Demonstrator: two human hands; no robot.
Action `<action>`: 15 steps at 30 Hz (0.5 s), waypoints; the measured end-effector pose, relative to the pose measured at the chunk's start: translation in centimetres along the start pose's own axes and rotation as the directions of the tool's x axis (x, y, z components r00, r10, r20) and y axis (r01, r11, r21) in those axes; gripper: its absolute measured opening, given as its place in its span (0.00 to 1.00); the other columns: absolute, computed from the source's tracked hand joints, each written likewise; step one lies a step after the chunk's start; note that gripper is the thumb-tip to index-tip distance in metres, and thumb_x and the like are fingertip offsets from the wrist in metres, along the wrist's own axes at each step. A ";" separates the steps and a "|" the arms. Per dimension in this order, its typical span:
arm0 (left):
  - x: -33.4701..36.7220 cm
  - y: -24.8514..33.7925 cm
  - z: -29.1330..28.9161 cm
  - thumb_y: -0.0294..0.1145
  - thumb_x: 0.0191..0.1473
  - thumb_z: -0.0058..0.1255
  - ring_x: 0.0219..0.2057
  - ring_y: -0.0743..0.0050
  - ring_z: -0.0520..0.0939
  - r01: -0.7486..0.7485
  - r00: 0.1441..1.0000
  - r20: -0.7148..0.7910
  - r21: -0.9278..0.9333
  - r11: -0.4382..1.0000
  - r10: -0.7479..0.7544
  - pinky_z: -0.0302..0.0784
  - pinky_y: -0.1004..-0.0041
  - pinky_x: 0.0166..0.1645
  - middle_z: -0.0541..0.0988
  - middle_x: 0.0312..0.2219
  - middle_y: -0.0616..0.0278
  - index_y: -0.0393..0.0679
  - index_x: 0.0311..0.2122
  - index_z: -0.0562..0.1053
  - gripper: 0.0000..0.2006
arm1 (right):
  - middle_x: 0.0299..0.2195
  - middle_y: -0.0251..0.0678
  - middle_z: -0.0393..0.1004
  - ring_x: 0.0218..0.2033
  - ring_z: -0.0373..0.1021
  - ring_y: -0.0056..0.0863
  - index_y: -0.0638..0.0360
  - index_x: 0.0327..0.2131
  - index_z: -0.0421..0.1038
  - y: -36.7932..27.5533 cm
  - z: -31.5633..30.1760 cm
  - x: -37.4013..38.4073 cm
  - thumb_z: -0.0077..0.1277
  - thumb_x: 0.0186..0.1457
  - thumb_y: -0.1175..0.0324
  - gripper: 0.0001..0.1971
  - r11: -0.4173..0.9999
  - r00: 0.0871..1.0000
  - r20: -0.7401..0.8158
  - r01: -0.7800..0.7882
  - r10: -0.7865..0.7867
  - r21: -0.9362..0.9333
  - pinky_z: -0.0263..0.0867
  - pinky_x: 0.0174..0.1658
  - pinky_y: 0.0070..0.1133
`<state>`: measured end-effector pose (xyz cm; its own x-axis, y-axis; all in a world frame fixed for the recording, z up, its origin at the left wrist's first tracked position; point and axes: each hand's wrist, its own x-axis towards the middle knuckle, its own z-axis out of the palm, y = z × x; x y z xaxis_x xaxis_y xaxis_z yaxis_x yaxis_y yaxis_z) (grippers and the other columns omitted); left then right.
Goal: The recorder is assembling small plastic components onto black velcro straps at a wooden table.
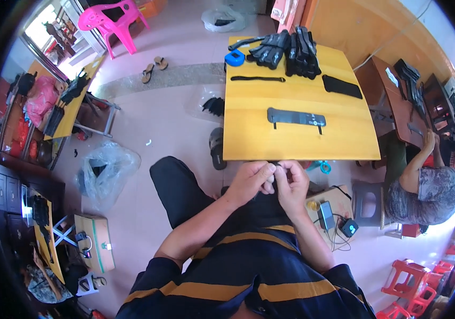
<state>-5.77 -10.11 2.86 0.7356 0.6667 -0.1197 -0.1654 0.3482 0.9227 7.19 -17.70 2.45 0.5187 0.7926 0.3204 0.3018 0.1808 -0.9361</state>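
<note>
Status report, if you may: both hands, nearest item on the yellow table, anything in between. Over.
Left hand and right hand close together, any grip unclear. Dark flat piece lying on yellow table. In between: table's near edge.

The left hand (249, 183) and the right hand (293, 185) are close together in front of the body, thumbs uppermost and thumb tips near each other. The fingers of both curl inward, partly hidden beneath the thumbs; how firmly they pinch cannot be made out. Behind the left hand, the left forearm (203, 220) slants out toward a bent elbow at the left; behind the right hand, the right forearm (311, 234) runs back more steeply, angled slightly rightward.
</note>
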 end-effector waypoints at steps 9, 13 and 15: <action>-2.2 2.1 2.6 0.29 0.64 0.45 0.19 0.78 0.77 -0.324 0.943 0.046 0.362 0.874 0.331 0.72 0.77 0.26 0.76 0.16 0.62 0.37 0.23 0.70 0.16 | 0.24 0.23 0.68 0.23 0.64 0.13 0.53 0.35 0.72 4.3 -5.0 4.3 0.51 0.66 0.64 0.06 0.778 0.879 -0.224 -0.222 0.421 0.588 0.58 0.25 0.14; -5.8 3.2 0.3 0.26 0.64 0.44 0.18 0.79 0.77 -0.297 0.955 0.076 0.229 0.927 0.287 0.70 0.77 0.25 0.75 0.15 0.63 0.37 0.22 0.70 0.16 | 0.28 0.25 0.75 0.25 0.69 0.13 0.53 0.38 0.73 11.7 -17.7 6.8 0.49 0.66 0.63 0.07 0.661 0.720 -0.411 -0.088 0.559 0.745 0.64 0.23 0.12; -7.1 4.4 -1.4 0.27 0.65 0.44 0.18 0.80 0.77 -0.297 0.954 0.096 0.191 0.936 0.284 0.70 0.77 0.24 0.74 0.14 0.64 0.38 0.21 0.69 0.17 | 0.32 0.25 0.78 0.29 0.72 0.12 0.53 0.41 0.74 10.8 -19.4 5.6 0.51 0.66 0.61 0.08 0.720 0.775 -0.413 -0.075 0.477 0.690 0.66 0.27 0.13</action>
<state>-12.59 -12.39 7.29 0.7179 0.6717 0.1826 -0.2482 0.0020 0.9687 28.86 -22.56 -3.02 0.8770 0.4602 -0.1382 -0.3737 0.4723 -0.7983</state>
